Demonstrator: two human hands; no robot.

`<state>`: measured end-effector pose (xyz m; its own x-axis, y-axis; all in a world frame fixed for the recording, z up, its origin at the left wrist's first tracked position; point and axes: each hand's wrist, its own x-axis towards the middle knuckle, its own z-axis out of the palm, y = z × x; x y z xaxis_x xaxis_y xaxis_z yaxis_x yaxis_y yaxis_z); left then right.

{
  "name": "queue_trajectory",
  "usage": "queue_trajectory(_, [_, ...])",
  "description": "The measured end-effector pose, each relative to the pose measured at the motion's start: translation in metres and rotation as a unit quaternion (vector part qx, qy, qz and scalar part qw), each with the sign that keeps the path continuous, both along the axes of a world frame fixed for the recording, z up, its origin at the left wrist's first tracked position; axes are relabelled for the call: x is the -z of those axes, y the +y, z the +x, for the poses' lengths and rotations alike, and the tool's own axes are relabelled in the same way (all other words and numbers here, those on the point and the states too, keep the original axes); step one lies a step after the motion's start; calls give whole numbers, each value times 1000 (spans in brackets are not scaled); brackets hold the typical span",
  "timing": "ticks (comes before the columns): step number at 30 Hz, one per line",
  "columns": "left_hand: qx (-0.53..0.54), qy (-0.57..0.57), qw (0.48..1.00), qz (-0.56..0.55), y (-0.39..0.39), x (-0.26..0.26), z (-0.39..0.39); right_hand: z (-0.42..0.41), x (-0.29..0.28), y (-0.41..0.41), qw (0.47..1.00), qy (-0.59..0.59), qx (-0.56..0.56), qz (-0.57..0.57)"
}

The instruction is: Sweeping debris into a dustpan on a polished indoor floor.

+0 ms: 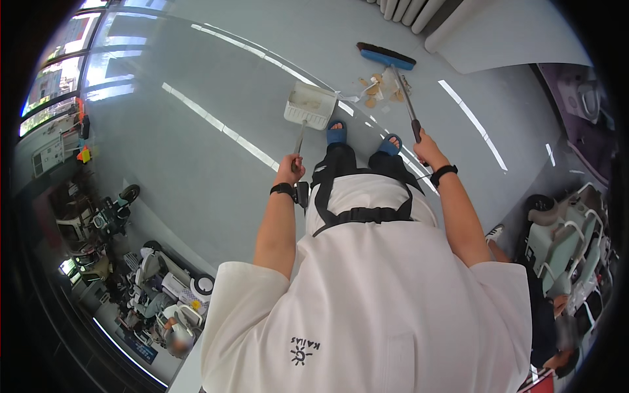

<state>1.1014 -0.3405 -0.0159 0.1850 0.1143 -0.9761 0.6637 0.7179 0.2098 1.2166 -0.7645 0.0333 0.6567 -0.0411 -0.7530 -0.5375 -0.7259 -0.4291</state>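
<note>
My left hand (291, 169) is closed around the handle of a long-handled white dustpan (310, 104). The pan rests on the grey floor beside my left foot, with some dirt visible inside. In my right hand (431, 151) is the dark grip of a push broom with a metal handle. Its blue head (387, 56) with dark bristles lies beyond a pile of litter (376, 91). Brownish scraps, white paper and clear plastic make up that pile, to the right of the dustpan. A white strip stretches from the pile towards the pan's edge.
Blue slippers (337, 131) are on my feet. White rolls (400, 11) and a large pale sheet (506, 32) occupy the top right. Scooters (172, 280) stand at the lower left near a seated person. Another person and a pale green vehicle (560, 236) are at the right.
</note>
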Motion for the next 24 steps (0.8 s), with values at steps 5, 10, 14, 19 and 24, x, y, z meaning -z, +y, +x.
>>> queue_trajectory(5, [43, 9, 999, -23, 24, 3, 40, -28, -39, -6, 994, 63, 61, 65])
queue_trajectory(10, [127, -44, 991, -23, 54, -11, 68, -46, -82, -16, 962, 58, 224, 146])
queue_trajectory(14, [198, -20, 980, -10, 85, -10, 84, -67, -115, -8, 928, 46, 329, 170])
queue_trajectory(19, [406, 6, 908, 102, 101, 7, 109, -91, -120, 2, 917, 16, 370, 147])
queue_trajectory(24, [524, -3, 828, 198, 92, 19, 159, -93, -103, -3, 922, 15, 372, 105])
